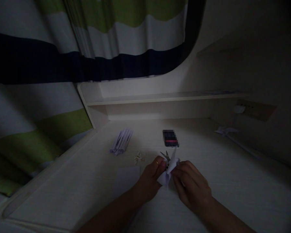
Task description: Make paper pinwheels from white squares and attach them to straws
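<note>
Both my hands meet over the middle of a pale wooden desk [232,194]. My left hand [150,178], with a ring on one finger, pinches a small piece of folded pale purple paper [170,168]. My right hand [190,186] grips the same folded paper from the other side, fingers curled round it. One pointed flap of the paper sticks upward between the hands. A flat sheet of pale paper [127,178] lies on the desk just left of my left hand.
A bundle of folded purple paper strips [121,141] lies further back on the left. Small white scraps [139,157] sit beside it. A dark phone [170,138] lies behind my hands. A low shelf [160,97], a striped curtain [87,48] and a wall socket [253,108] surround the desk.
</note>
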`<state>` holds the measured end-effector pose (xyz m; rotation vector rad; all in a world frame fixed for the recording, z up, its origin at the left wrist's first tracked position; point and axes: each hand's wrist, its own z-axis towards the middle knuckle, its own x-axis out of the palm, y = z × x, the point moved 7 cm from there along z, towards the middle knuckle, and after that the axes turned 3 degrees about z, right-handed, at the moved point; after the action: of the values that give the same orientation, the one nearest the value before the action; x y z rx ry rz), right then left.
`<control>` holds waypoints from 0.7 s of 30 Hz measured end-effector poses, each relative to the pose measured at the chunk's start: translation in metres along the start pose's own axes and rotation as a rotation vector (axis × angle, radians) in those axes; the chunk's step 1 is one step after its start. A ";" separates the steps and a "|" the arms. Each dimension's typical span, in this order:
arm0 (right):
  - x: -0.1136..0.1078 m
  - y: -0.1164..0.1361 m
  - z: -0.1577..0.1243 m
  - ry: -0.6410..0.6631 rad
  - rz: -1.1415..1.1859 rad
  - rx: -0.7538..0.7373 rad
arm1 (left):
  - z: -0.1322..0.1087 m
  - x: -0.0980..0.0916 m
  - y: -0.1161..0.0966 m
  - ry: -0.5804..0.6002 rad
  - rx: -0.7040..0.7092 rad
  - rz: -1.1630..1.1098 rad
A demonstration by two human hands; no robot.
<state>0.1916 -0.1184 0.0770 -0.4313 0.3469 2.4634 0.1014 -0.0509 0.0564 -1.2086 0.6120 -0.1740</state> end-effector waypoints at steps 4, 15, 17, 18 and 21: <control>0.000 -0.015 0.001 -0.047 0.153 0.297 | -0.002 0.008 0.004 0.061 -0.046 -0.047; 0.008 -0.029 -0.007 -0.057 0.279 0.533 | -0.001 0.007 0.005 0.009 -0.067 0.107; 0.006 -0.016 -0.002 -0.007 0.142 0.280 | -0.002 0.009 0.006 0.059 -0.062 0.102; 0.006 -0.010 -0.002 0.021 0.079 0.165 | -0.002 0.009 0.006 0.082 -0.052 0.100; 0.010 -0.001 -0.007 0.096 -0.050 -0.054 | -0.002 0.011 0.004 0.120 0.001 0.112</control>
<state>0.1864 -0.1150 0.0664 -0.5752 0.3060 2.4127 0.1089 -0.0557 0.0491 -1.1655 0.7820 -0.1534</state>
